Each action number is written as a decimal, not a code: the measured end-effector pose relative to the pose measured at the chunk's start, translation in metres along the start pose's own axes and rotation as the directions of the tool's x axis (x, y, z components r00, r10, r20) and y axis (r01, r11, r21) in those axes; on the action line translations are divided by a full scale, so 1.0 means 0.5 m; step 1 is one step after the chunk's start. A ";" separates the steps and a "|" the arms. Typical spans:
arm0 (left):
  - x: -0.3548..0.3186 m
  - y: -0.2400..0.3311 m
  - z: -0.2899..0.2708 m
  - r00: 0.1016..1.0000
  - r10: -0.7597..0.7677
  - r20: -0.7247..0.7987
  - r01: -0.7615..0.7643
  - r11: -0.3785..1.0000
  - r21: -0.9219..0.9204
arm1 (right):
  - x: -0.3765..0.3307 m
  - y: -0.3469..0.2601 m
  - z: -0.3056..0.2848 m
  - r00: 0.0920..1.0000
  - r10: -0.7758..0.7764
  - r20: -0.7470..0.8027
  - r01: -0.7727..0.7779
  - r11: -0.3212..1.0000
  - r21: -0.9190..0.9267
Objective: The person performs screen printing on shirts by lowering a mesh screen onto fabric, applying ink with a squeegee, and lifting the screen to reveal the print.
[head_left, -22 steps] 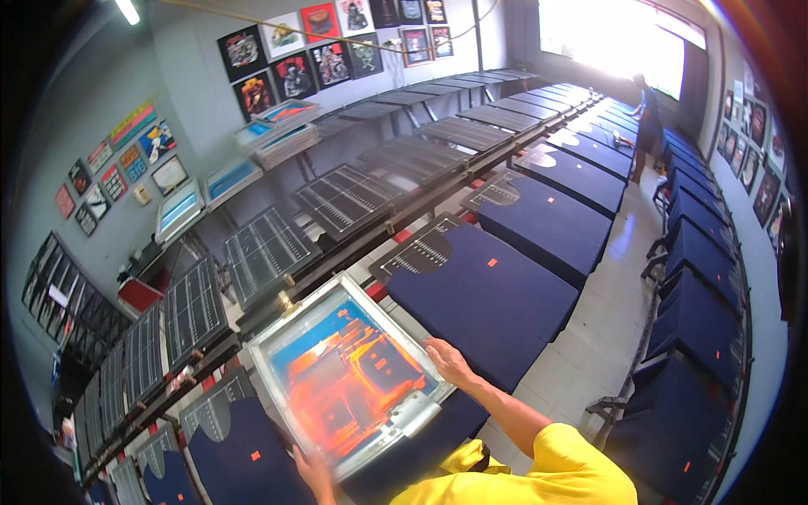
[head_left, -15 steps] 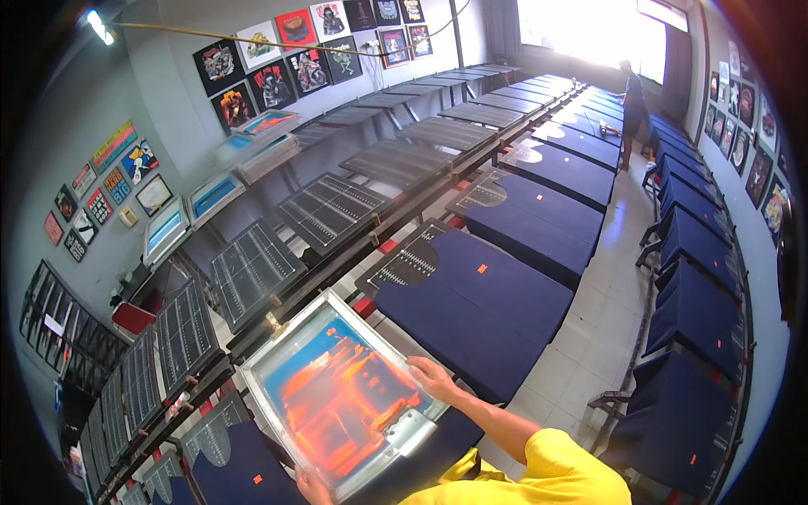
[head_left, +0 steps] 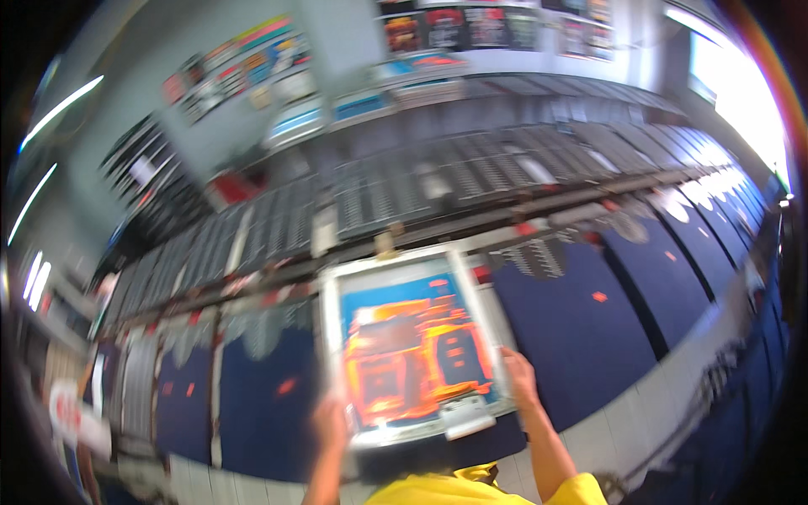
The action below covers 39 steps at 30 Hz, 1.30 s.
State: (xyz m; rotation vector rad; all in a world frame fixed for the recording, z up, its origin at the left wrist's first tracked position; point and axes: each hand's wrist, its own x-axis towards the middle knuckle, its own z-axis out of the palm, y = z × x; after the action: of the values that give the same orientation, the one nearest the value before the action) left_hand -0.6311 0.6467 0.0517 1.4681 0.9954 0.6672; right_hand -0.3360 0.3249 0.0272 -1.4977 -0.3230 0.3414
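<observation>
Right hand (head_left: 521,377) was clamped on a silver metal-framed rectangular blue mesh screen (head_left: 417,337), left hand (head_left: 332,421) opposite, prob for balance; couldn't tell the left's grip, too blurry.

Long row of boards (head_left: 534,259); navy fabric pieces (head_left: 562,332) spread on them, framed screen (head_left: 412,349) over one.

Main source: window (head_left: 745,114), far above and right of the printing screen (head_left: 400,332), clipped to white; rainbow flare just beyond. Secondary: tube lights (head_left: 62,113), well up and left of the screen, also overexposed. Boards (head_left: 412,189) behind the screen mid-grey; glare whitens the row toward the upper right. Wall prints (head_left: 488,29) above it smeared; left hand (head_left: 331,421) at its left edge motion-blurred. Fisheye bending strong, board rows arcing around the screen; black vignette encloses all.
</observation>
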 end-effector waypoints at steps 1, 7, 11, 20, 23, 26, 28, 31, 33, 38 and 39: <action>-0.004 -0.002 -0.004 1.000 0.010 -0.021 -0.009 1.000 0.012 | -0.002 -0.008 0.000 0.999 0.035 0.020 -0.038 0.985 0.170; -0.015 0.045 -0.022 0.989 0.143 0.037 -0.140 0.987 -0.072 | -0.039 -0.082 0.006 0.967 0.002 0.255 -0.131 0.862 0.489; -0.037 0.060 -0.063 0.987 0.160 -0.003 -0.160 0.985 -0.065 | -0.064 -0.096 0.037 0.977 0.028 0.209 -0.126 0.871 0.475; -0.003 0.027 -0.371 0.993 0.116 -0.011 -0.116 0.987 -0.110 | -0.195 -0.085 0.308 0.976 -0.022 0.218 -0.081 0.890 0.449; 0.021 0.002 -0.497 0.988 0.152 -0.033 -0.154 0.982 -0.107 | -0.242 -0.083 0.436 0.975 0.073 0.208 -0.158 0.890 0.428; 0.062 -0.043 -0.623 0.991 0.103 -0.082 -0.106 0.994 -0.028 | -0.282 -0.062 0.552 0.975 0.051 0.215 -0.132 0.915 0.382; 0.096 -0.087 -0.692 0.992 0.068 -0.107 -0.071 0.997 -0.029 | -0.297 -0.057 0.621 0.975 0.040 0.219 -0.120 0.923 0.365; 0.142 -0.099 -0.762 0.992 0.033 -0.120 -0.034 0.999 -0.006 | -0.307 -0.060 0.700 0.972 0.042 0.232 -0.128 0.921 0.369; 0.164 -0.082 -0.785 0.992 0.018 -0.123 -0.015 1.000 0.022 | -0.307 -0.054 0.736 0.976 0.056 0.211 -0.130 0.926 0.354; 0.218 -0.086 -0.827 0.997 0.030 -0.077 -0.026 0.998 0.053 | -0.289 -0.048 0.792 0.977 0.094 0.190 -0.151 0.938 0.312; 0.235 -0.103 -0.834 0.996 0.038 -0.075 -0.033 0.998 0.062 | -0.285 -0.049 0.801 0.977 0.100 0.188 -0.155 0.940 0.305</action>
State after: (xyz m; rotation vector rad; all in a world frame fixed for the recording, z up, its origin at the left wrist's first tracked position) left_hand -0.9434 0.9512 0.0500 1.5257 1.0582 0.7293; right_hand -0.6305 0.6289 0.0711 -1.1751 -0.2907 0.5999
